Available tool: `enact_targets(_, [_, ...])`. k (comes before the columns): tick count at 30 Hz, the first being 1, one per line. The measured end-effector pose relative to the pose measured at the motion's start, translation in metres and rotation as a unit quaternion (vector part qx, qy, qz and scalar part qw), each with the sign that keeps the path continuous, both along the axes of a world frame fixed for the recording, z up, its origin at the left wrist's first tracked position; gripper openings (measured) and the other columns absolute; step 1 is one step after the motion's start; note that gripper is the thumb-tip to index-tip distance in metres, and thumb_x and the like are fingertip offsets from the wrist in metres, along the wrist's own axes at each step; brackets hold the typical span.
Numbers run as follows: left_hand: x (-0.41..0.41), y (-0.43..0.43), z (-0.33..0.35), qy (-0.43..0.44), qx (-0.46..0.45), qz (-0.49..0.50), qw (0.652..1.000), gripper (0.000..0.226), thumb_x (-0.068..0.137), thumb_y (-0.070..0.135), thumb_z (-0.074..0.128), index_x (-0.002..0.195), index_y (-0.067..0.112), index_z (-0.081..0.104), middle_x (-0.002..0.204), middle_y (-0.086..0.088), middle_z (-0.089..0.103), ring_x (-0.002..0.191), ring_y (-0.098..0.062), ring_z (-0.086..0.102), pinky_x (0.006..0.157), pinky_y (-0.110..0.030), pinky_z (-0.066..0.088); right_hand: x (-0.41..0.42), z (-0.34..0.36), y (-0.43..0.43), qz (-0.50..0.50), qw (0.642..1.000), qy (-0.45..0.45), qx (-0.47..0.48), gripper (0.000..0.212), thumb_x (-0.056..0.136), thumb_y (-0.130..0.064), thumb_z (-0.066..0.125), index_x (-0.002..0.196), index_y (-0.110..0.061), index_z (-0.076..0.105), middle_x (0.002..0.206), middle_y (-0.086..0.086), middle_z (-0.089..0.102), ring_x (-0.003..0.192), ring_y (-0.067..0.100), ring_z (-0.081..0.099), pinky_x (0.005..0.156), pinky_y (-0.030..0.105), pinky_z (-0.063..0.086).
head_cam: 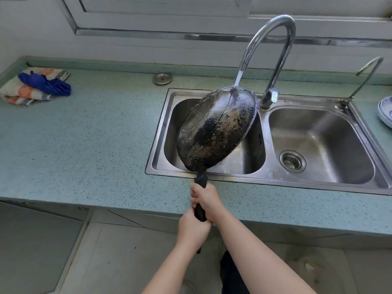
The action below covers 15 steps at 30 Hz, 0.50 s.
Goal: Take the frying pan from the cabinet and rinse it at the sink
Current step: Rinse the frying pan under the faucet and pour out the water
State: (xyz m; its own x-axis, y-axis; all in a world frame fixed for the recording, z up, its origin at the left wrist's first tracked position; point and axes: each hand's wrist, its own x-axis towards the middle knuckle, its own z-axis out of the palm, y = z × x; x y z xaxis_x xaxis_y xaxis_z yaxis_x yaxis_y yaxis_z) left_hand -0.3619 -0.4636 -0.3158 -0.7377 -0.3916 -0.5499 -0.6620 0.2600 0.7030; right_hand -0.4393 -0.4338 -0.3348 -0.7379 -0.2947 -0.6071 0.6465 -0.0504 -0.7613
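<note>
A blackened, scorched frying pan (218, 128) is tilted on edge over the left basin of the steel double sink (265, 177), its underside facing me. Water runs from the tall curved faucet (273, 54) onto the pan's upper rim. The pan's black handle points back toward me over the counter edge. My right hand (206, 200) grips the handle further up, and my left hand (192, 229) grips it near its end.
A green speckled countertop (84, 134) surrounds the sink. A folded cloth with a blue item (36, 85) lies far left. A round metal sink plug (162, 78) sits behind the sink. A small second tap (364, 77) and stacked plates (385, 111) are at right.
</note>
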Motion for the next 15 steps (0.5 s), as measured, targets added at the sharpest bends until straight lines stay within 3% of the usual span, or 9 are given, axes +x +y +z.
enact_targets(4, [0.002, 0.005, 0.0, 0.021, 0.02, 0.026, 0.999, 0.023, 0.079, 0.01, 0.061, 0.064, 0.022, 0.048, 0.06, 0.004, 0.055, 0.054, -0.012, 0.049, 0.044, -0.021, 0.031, 0.001, 0.003, 0.004, 0.001, 1.0, 0.021, 0.009, 0.033, 0.088, -0.001, 0.044, 0.06, -0.016, 0.034, 0.034, -0.012, 0.033, 0.03, 0.005, 0.027, 0.036, 0.017, 0.026])
enact_targets(13, [-0.004, 0.019, -0.005, 0.045, -0.007, 0.049, 0.998, 0.017, 0.079, 0.011, 0.062, 0.07, 0.019, 0.05, 0.064, -0.002, 0.057, 0.071, -0.032, 0.057, 0.051, -0.03, 0.035, -0.005, 0.004, 0.014, 0.001, 0.999, 0.04, -0.015, 0.032, 0.088, -0.001, 0.046, 0.061, -0.015, 0.036, 0.04, -0.008, 0.033, 0.032, 0.005, 0.027, 0.037, 0.019, 0.026])
enact_targets(15, [-0.011, 0.018, -0.002, 0.051, -0.011, 0.048, 0.997, 0.019, 0.079, 0.01, 0.061, 0.068, 0.02, 0.049, 0.062, -0.001, 0.056, 0.067, -0.029, 0.056, 0.05, -0.03, 0.035, -0.014, 0.008, 0.013, -0.001, 0.999, 0.044, -0.02, 0.033, 0.088, -0.001, 0.046, 0.06, -0.016, 0.035, 0.04, -0.009, 0.033, 0.032, 0.005, 0.027, 0.037, 0.019, 0.027])
